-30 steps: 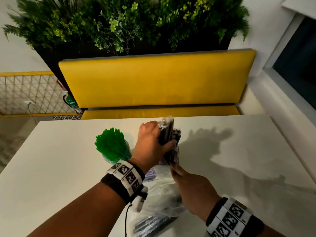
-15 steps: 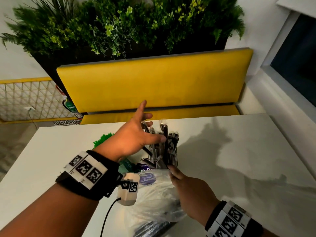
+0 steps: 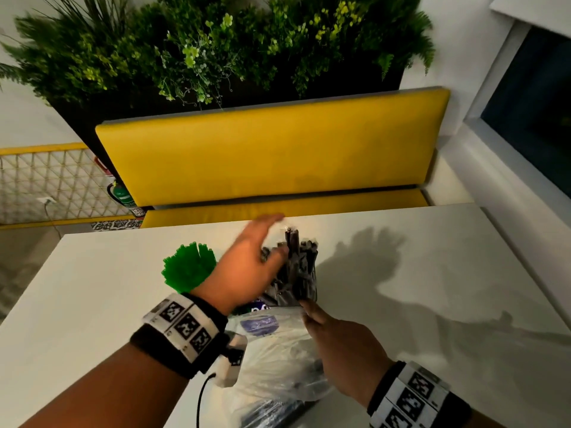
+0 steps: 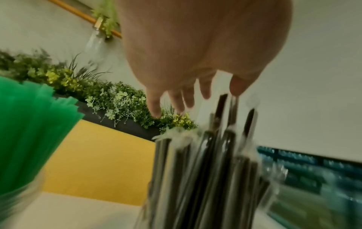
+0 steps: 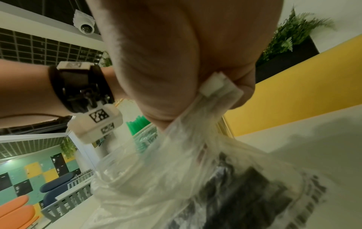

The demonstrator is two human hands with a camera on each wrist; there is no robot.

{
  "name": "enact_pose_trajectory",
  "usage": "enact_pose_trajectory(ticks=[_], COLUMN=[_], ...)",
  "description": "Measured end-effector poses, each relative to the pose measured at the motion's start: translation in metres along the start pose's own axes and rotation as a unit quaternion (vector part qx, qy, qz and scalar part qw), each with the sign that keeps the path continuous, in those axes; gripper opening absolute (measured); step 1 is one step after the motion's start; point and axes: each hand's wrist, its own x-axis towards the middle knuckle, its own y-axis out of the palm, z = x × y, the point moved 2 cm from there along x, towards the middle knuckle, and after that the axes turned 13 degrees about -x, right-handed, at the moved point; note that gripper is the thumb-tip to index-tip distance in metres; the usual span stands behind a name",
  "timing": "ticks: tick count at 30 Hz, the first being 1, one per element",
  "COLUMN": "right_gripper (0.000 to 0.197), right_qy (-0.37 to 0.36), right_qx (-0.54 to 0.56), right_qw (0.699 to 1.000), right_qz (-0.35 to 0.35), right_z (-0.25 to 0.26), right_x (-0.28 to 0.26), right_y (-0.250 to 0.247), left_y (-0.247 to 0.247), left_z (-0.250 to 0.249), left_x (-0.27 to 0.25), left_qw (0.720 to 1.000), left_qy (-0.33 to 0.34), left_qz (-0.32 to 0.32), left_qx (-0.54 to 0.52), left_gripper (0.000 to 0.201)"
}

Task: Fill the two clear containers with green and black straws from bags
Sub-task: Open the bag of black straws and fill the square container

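Green straws (image 3: 188,268) stand fanned in a clear container at the table's middle; they show again in the left wrist view (image 4: 29,131). Just right of them, wrapped black straws (image 3: 298,267) stand upright in the second container, whose base is hidden by my hand and the bag. My left hand (image 3: 265,239) is flat with straight fingers, its palm against the left side of the black straws (image 4: 215,155). My right hand (image 3: 309,310) pinches the top edge of a clear plastic bag (image 3: 278,359) that lies in front of the containers with more black straws inside (image 5: 245,186).
The white table (image 3: 417,304) stretches to the right of the containers and to the left (image 3: 77,304). A yellow bench back (image 3: 272,156) and a planter with greenery (image 3: 216,47) stand beyond the far edge. A window ledge (image 3: 509,186) runs along the right.
My left hand let go of the bundle of black straws, opened, and now lies lower against their side. The straws stand loose in the container. My right hand stayed on the bag.
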Motion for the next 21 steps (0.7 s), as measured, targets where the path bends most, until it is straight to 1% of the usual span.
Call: enact_pose_trajectory(ticks=[1, 2, 3, 4, 5, 6, 7, 8, 9, 10, 11, 12, 13, 15, 16, 17, 18, 19, 20, 21], right_gripper=[0.080, 0.080, 0.080, 0.080, 0.080, 0.081, 0.081, 0.082, 0.082, 0.082, 0.081, 0.080, 0.080, 0.078, 0.077, 0.076, 0.076, 0.077, 0.078, 0.079], right_qy=[0.003, 0.007, 0.009, 0.009, 0.009, 0.009, 0.009, 0.007, 0.005, 0.003, 0.004, 0.007, 0.010, 0.009, 0.005, 0.001, 0.004, 0.010, 0.014, 0.017], right_qx=[0.001, 0.002, 0.001, -0.002, -0.004, -0.003, -0.003, -0.003, -0.007, -0.009, -0.011, -0.009, -0.007, -0.004, -0.003, -0.002, 0.004, 0.012, 0.017, 0.023], right_qw=[1.000, 1.000, 1.000, 1.000, 1.000, 1.000, 1.000, 1.000, 1.000, 1.000, 1.000, 1.000, 1.000, 1.000, 1.000, 1.000, 1.000, 1.000, 0.999, 0.999], right_qz=[0.002, 0.005, 0.003, 0.000, -0.002, -0.002, 0.000, -0.001, -0.006, -0.011, -0.013, -0.011, -0.009, -0.010, -0.014, -0.018, -0.021, -0.021, -0.027, -0.034], right_z=[0.000, 0.001, 0.001, 0.002, 0.002, 0.002, 0.002, 0.002, 0.001, 0.001, 0.002, 0.002, 0.002, 0.002, 0.002, 0.002, 0.001, 0.002, 0.003, 0.004], right_x=[0.001, 0.001, 0.002, 0.003, 0.003, 0.003, 0.002, 0.002, 0.002, 0.003, 0.003, 0.003, 0.003, 0.001, -0.001, -0.002, -0.005, -0.008, -0.010, -0.012], right_y=[0.001, 0.002, 0.003, 0.003, 0.004, 0.004, 0.004, 0.004, 0.003, 0.002, 0.002, 0.002, 0.002, 0.002, 0.000, 0.000, 0.000, 0.002, 0.004, 0.009], left_y=[-0.005, -0.005, 0.001, 0.013, 0.030, 0.045, 0.051, 0.051, 0.047, 0.042, 0.040, 0.041, 0.045, 0.055, 0.053, 0.046, 0.037, 0.028, 0.018, 0.010], left_z=[-0.006, -0.015, -0.021, -0.023, -0.018, -0.007, 0.003, 0.009, 0.008, 0.006, 0.002, -0.001, -0.001, 0.007, 0.010, 0.010, 0.003, -0.007, -0.019, -0.030], left_x=[0.003, 0.004, 0.005, 0.006, 0.006, 0.004, 0.004, 0.004, 0.006, 0.009, 0.009, 0.009, 0.008, 0.005, 0.006, 0.008, 0.008, 0.004, -0.005, -0.019], left_qw=[0.998, 0.993, 0.985, 0.974, 0.955, 0.930, 0.911, 0.909, 0.920, 0.935, 0.943, 0.940, 0.931, 0.905, 0.904, 0.912, 0.925, 0.938, 0.947, 0.950], left_qy=[0.041, 0.090, 0.129, 0.148, 0.139, 0.114, 0.094, 0.095, 0.110, 0.128, 0.137, 0.139, 0.139, 0.118, 0.108, 0.103, 0.111, 0.138, 0.182, 0.232], left_qz=[-0.047, -0.071, -0.055, -0.003, 0.077, 0.156, 0.204, 0.210, 0.180, 0.130, 0.091, 0.079, 0.097, 0.171, 0.185, 0.175, 0.146, 0.099, 0.045, 0.011], left_qx=[0.013, 0.042, 0.095, 0.170, 0.251, 0.313, 0.345, 0.347, 0.329, 0.302, 0.290, 0.300, 0.323, 0.372, 0.371, 0.357, 0.334, 0.304, 0.262, 0.210], left_gripper=[0.054, 0.060, 0.065, 0.069, 0.072, 0.072, 0.070, 0.068, 0.066, 0.065, 0.064, 0.064, 0.063, 0.057, 0.056, 0.055, 0.054, 0.050, 0.043, 0.032])
